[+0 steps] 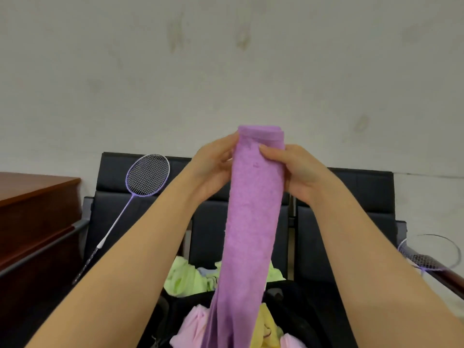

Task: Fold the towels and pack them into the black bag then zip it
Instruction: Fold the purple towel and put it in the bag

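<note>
Both hands up at chest height, gripping one purple towel (253,209) near its top fold. Left hand (213,169) on the towel's left edge, fingers curled round behind, thumb on the near face. Right hand (296,169) on the right edge, thumb pressed across the front just below the fold, fingers wrapped behind. Hands level w/ each other, towel's width between them.

Towel folded lengthwise into a narrow strip, doubled over at the top just above the grip; hangs straight down from there, lower end reaching into the pile below, layers fanning slightly at the bottom.

Directly under the grip: black bag (296,320), open, w/ a pink towel (193,325) and a yellow towel (266,325) at its mouth. Whether they sit inside or on top, can't tell. Just beyond the bag, a green towel (185,277) bunched on the seat of the black chairs (351,222).

Left of the grip: purple badminton racket (147,175) leaning on a chair back, and farther left a brown wooden desk (32,209). Low right: second racket (429,254), partly out of frame.
</note>
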Available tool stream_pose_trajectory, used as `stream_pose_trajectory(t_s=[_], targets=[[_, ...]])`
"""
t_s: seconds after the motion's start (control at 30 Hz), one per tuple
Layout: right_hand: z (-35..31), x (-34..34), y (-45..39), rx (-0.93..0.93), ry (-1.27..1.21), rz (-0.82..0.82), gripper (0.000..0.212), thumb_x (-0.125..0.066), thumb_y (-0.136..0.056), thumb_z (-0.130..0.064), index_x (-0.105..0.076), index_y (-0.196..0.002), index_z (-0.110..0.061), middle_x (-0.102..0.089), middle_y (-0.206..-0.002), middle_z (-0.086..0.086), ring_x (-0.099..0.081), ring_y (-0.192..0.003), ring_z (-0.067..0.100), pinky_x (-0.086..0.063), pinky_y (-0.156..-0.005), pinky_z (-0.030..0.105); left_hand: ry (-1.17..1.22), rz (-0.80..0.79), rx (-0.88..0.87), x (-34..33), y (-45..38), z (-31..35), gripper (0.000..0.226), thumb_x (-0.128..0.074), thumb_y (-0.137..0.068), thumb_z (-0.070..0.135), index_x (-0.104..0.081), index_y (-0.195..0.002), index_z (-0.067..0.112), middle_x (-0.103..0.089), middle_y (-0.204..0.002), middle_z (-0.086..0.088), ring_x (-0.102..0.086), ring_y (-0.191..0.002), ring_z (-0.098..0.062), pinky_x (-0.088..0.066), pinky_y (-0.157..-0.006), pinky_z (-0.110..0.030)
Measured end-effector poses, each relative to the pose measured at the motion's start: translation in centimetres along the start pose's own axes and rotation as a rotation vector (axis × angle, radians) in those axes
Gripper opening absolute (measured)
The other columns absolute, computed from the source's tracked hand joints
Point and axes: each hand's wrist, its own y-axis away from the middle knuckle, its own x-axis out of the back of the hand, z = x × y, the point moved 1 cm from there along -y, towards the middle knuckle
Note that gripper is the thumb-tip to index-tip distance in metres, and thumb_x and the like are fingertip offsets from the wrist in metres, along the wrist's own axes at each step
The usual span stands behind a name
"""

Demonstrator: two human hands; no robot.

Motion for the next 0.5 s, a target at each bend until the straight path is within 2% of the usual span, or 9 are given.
stream_pose_trajectory(t_s=[0.07,0.1,0.17,0.23,0.27,0.33,0.43,0.47,0.5], targets=[[-0.1,-0.5,0.2,-0.021,0.008,0.032,0.020,-0.065,-0.090,-0.019,-0.066,-0.105,-0.006,-0.070,-0.095,0.005,-0.068,-0.089,0.018,-0.055,-0.072,0.031,-0.038,-0.184,0.240,0.6,2.5,-2.9,0.067,-0.087,-0.055,0.046,-0.068,-0.109,0.011,-0.072,-0.106,-0.008,-0.070,-0.098,-0.020,-0.057,-0.077,-0.032],[0.1,-0.7,0.2,-0.040,0.013,0.045,0.019,-0.065,-0.090,-0.018,-0.065,-0.104,-0.006,-0.070,-0.095,0.005,-0.067,-0.089,0.019,-0.055,-0.072,0.032,-0.129,-0.229,0.320,0.7,3.8,-4.6,0.073,-0.091,-0.046,0.045,-0.068,-0.106,0.013,-0.074,-0.102,-0.004,-0.070,-0.096,-0.017,-0.057,-0.076,-0.030],[0.6,-0.9,0.3,-0.093,0.003,0.090,0.019,-0.065,-0.090,-0.017,-0.064,-0.105,-0.005,-0.068,-0.098,0.008,-0.065,-0.089,0.021,-0.054,-0.074,0.034,-0.234,-0.179,0.377,0.9,5.5,-7.2,0.056,-0.090,-0.056,0.034,-0.066,-0.103,0.014,-0.074,-0.100,-0.002,-0.071,-0.092,-0.015,-0.057,-0.076,-0.028],[1.6,-0.9,0.4,-0.133,-0.059,0.149,0.018,-0.063,-0.092,-0.019,-0.064,-0.105,-0.006,-0.068,-0.103,0.009,-0.065,-0.093,0.022,-0.054,-0.075,0.036,-0.109,-0.025,0.353,0.9,6.3,-8.5,0.030,-0.078,-0.071,0.022,-0.069,-0.097,0.008,-0.075,-0.095,-0.006,-0.072,-0.086,-0.016,-0.058,-0.075,-0.029],[2.4,-0.8,0.6,-0.144,-0.102,0.171,0.021,-0.061,-0.094,-0.023,-0.064,-0.106,-0.006,-0.068,-0.106,0.010,-0.066,-0.096,0.023,-0.055,-0.077,0.037,-0.030,0.028,0.339,0.7,6.5,-8.8,0.027,-0.071,-0.072,0.020,-0.069,-0.094,0.006,-0.075,-0.090,-0.008,-0.072,-0.082,-0.017,-0.058,-0.073,-0.029],[4.5,-0.3,1.4,-0.173,-0.180,0.146,0.041,-0.057,-0.094,-0.042,-0.064,-0.115,-0.007,-0.070,-0.115,0.011,-0.068,-0.105,0.024,-0.056,-0.086,0.041,0.064,0.082,0.313,0.6,7.0,-9.1,0.029,-0.066,-0.070,0.019,-0.068,-0.094,0.003,-0.074,-0.087,-0.009,-0.072,-0.079,-0.018,-0.058,-0.069,-0.029],[7.9,0.1,3.5,-0.296,-0.158,-0.001,0.089,-0.056,-0.071,-0.077,-0.062,-0.128,-0.009,-0.059,-0.133,0.019,-0.058,-0.121,0.035,-0.049,-0.101,0.048,0.128,0.108,0.305,0.5,7.3,-9.0,0.036,-0.065,-0.074,0.017,-0.066,-0.106,0.000,-0.073,-0.098,-0.013,-0.071,-0.087,-0.023,-0.058,-0.074,-0.033],[9.1,0.3,4.3,-0.336,-0.147,-0.056,0.096,-0.055,-0.066,-0.080,-0.060,-0.131,-0.009,-0.056,-0.136,0.020,-0.056,-0.124,0.036,-0.046,-0.103,0.050,0.137,0.125,0.312,0.5,7.4,-9.0,0.038,-0.063,-0.076,0.015,-0.064,-0.111,-0.001,-0.072,-0.103,-0.016,-0.070,-0.090,-0.025,-0.059,-0.077,-0.035],[10.1,0.4,5.1,-0.358,-0.136,-0.107,0.094,-0.054,-0.066,-0.079,-0.060,-0.131,-0.011,-0.058,-0.134,0.018,-0.057,-0.123,0.035,-0.046,-0.104,0.051,0.145,0.140,0.317,0.4,7.5,-9.0,0.039,-0.062,-0.079,0.014,-0.062,-0.115,-0.002,-0.070,-0.107,-0.018,-0.070,-0.092,-0.027,-0.058,-0.078,-0.037]])
